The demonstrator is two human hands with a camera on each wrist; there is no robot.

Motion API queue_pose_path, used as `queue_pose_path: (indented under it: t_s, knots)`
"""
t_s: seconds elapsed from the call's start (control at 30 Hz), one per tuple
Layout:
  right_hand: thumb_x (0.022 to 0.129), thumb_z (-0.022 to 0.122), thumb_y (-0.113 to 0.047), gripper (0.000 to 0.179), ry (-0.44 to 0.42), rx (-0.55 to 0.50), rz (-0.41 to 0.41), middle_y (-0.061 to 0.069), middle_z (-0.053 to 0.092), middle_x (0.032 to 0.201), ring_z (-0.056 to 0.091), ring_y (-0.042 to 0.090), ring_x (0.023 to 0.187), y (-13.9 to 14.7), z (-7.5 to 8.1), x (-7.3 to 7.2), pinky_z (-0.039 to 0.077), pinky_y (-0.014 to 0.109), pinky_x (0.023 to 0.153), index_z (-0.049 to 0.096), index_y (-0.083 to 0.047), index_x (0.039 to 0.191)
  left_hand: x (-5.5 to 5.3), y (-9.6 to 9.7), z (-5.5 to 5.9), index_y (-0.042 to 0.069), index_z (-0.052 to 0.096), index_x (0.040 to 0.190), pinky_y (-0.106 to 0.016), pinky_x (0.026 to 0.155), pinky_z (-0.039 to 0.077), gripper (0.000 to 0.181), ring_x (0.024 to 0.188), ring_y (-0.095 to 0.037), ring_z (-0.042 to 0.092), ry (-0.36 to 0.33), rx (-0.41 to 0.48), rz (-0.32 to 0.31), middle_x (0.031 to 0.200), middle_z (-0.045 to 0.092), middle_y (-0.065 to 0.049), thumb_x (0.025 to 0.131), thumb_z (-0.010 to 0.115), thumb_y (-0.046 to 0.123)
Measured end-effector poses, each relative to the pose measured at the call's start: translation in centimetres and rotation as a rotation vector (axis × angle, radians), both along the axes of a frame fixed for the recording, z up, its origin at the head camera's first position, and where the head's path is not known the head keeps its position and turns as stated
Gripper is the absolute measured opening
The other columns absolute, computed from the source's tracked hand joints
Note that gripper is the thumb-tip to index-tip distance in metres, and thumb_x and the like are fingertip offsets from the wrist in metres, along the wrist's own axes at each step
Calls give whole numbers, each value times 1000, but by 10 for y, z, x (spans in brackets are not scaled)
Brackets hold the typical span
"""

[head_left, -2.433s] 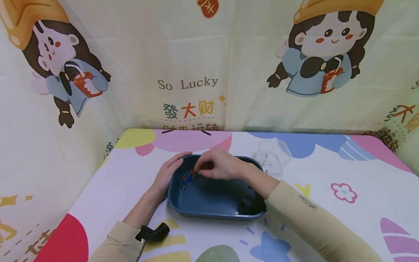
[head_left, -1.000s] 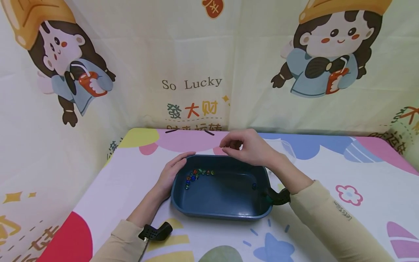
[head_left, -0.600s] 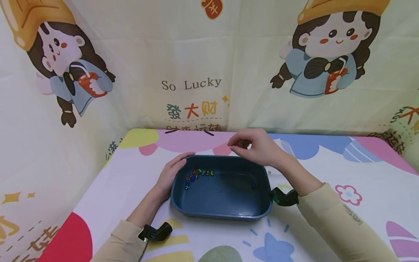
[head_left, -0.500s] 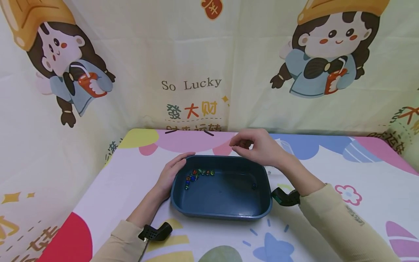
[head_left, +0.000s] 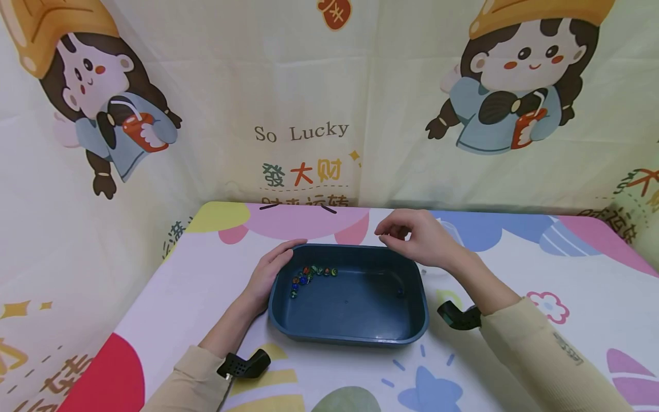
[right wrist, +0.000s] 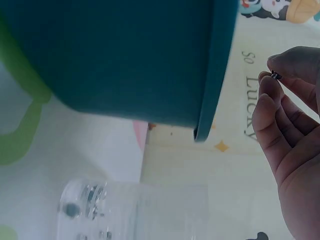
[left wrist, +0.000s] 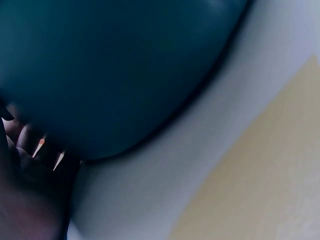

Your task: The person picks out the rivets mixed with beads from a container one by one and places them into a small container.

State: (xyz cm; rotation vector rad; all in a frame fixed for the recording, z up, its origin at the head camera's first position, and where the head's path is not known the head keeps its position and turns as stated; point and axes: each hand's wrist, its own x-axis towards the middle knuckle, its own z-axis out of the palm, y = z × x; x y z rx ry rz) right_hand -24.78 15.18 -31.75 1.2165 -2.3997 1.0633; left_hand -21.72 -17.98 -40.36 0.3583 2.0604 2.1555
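Several coloured glass marbles (head_left: 304, 279) lie in the back left corner of a dark blue basin (head_left: 350, 340), some lined along its back wall. One dark blue marble (head_left: 400, 292) sits alone at the right end. My left hand (head_left: 265, 277) rests on the basin's left side, fingers along the outer wall and thumb at the rim. My right hand (head_left: 419, 237) is raised over the back right rim. Its thumb and index finger pinch a small dark, shiny piece (right wrist: 276, 75); I cannot tell its kind.
A clear plastic box (right wrist: 135, 210) with small silvery pieces inside stands beyond the basin's right end, mostly behind my right hand in the head view. A patterned cloth (head_left: 515, 177) hangs along the table's back edge.
My right hand has left the marbles in the basin's back left corner, risen above the back rim and drifted right. My left hand keeps its place on the basin.
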Motion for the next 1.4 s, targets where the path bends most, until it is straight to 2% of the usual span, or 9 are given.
queue_pose_path:
  t_s: [0.23,0.57,0.87,1.4]
  knots:
    - [84,75,7,20,34,7,-27,-8,67,86,57,9,68,11,-1,-1,52,24,61,75,-9,96,-1,0,0,4,49,147,-45,112,38,43,133,-30,49,3,-7,1,146,51,-15,110,38,24]
    - [84,74,9,21,-13,-23,-84,-5,68,85,58,10,67,30,-12,-6,51,22,61,75,-8,95,0,0,-1,4,50,147,-44,112,38,43,133,-29,49,-6,-13,11,147,51,-14,110,38,24]
    - [84,75,7,18,-25,-25,-97,-4,69,85,59,11,68,41,-16,-6,51,22,62,75,-7,95,0,0,0,4,50,147,-45,112,37,43,134,-29,48,0,-11,9,148,50,-13,110,38,24]
    - [86,72,6,15,-80,28,-200,-1,69,86,59,12,69,56,-20,-7,51,21,63,75,-6,94,0,0,0,4,50,147,-46,112,38,43,134,-30,48,-3,-13,15,148,50,-14,110,39,24]
